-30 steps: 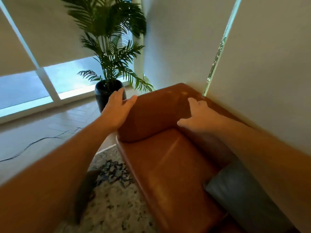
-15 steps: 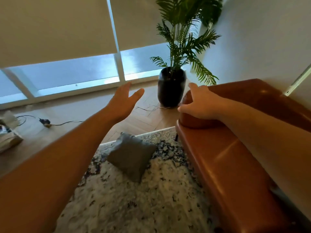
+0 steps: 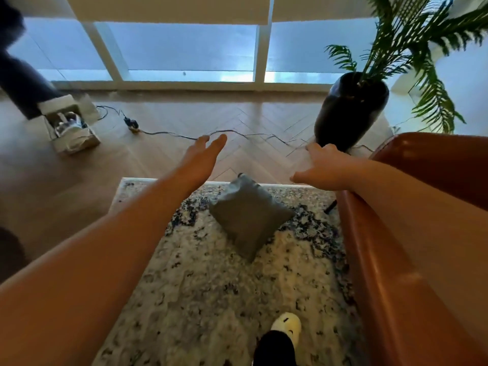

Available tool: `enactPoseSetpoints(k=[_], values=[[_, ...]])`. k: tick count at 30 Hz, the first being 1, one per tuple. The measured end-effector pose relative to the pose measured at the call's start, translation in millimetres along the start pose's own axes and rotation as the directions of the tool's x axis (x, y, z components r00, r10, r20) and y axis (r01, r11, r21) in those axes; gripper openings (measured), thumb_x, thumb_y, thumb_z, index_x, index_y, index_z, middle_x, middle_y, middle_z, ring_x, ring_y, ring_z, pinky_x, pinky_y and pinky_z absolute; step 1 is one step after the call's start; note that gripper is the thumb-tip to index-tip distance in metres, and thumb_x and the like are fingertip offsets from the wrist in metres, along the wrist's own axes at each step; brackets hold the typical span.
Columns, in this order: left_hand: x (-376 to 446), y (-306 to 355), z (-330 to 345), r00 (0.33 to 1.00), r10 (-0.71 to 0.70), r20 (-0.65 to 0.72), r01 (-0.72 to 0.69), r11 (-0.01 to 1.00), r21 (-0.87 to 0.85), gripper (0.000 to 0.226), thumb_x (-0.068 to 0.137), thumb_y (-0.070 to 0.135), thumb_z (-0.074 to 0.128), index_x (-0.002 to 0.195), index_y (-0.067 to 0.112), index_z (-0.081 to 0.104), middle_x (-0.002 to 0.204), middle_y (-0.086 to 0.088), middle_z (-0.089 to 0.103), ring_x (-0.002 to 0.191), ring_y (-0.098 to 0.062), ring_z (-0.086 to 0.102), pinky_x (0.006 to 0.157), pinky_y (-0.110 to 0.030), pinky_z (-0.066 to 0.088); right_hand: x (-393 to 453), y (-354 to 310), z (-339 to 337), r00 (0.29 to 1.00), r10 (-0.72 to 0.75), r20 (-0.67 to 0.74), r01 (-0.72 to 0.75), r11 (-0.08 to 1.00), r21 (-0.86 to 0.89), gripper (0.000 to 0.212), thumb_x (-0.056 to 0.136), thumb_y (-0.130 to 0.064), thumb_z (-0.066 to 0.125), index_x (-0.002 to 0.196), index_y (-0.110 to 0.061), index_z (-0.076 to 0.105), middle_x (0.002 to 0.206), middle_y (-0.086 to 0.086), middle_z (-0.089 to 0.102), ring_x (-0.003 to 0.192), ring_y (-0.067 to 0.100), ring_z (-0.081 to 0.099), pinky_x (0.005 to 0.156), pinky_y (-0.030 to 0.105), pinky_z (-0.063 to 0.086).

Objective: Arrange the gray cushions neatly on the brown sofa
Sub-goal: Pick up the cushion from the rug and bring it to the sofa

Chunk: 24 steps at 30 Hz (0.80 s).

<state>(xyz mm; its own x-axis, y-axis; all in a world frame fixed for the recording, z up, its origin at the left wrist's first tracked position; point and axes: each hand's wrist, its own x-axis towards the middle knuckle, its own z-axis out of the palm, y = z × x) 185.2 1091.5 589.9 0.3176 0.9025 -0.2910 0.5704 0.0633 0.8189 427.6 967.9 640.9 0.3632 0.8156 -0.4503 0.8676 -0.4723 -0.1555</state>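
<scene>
Above the gray cushion (image 3: 249,216), left hand (image 3: 199,161) and right hand (image 3: 320,165) reach, grips spread, empty.

no readable text, no labels, no brands, no numbers or signs anywhere in view

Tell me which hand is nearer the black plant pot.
Right. The right hand is stretched out just left of the black plant pot, near its base; the left hand is farther left, over the wooden floor.
</scene>
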Motion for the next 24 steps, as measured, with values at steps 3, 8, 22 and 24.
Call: enactPoseSetpoints(k=[3,8,22,24], values=[[29,-18,2,0.995,-0.097,-0.034,0.095,0.994,-0.045,0.077,0.102,0.071,0.038,0.163,0.026,0.03,0.172,-0.009,0.029,0.154,-0.035,0.033,0.123,-0.057,0.028,54,-1,-2,0.996,-0.051,0.068,0.052,0.999,-0.015,0.101,0.089,-0.062,0.069,0.165,-0.017,0.02,0.168,0.021,0.028,0.147,0.044,0.038,0.116,0.057,0.04],[77,-45,11,0.969,-0.236,-0.079,0.223,0.964,-0.148,0.08,0.099,0.075,0.038,0.162,0.026,0.033,0.171,-0.008,0.03,0.153,-0.034,0.034,0.121,-0.06,0.031,141,-3,0,0.984,-0.094,0.15,0.1,0.994,-0.034,0.098,0.088,-0.063,0.069,0.163,-0.018,0.025,0.165,0.022,0.035,0.145,0.044,0.042,0.116,0.058,0.04],[198,-135,49,0.893,-0.45,0.012,0.439,0.865,-0.244,0.078,0.103,0.071,0.035,0.163,0.022,0.03,0.171,-0.012,0.03,0.152,-0.034,0.033,0.118,-0.058,0.033,299,-46,74,0.953,-0.181,0.243,0.15,0.979,0.139,0.07,0.096,-0.043,0.069,0.152,-0.009,0.044,0.147,0.018,0.058,0.119,0.029,0.059,0.086,0.041,0.048],[207,-154,66,0.873,-0.486,0.047,0.482,0.841,-0.247,0.08,0.101,0.074,0.034,0.164,0.025,0.026,0.172,-0.011,0.025,0.154,-0.037,0.03,0.119,-0.061,0.03,316,-44,99,0.946,-0.18,0.271,0.152,0.981,0.123,0.072,0.096,-0.045,0.069,0.152,-0.009,0.044,0.146,0.02,0.057,0.125,0.035,0.06,0.096,0.045,0.053]])
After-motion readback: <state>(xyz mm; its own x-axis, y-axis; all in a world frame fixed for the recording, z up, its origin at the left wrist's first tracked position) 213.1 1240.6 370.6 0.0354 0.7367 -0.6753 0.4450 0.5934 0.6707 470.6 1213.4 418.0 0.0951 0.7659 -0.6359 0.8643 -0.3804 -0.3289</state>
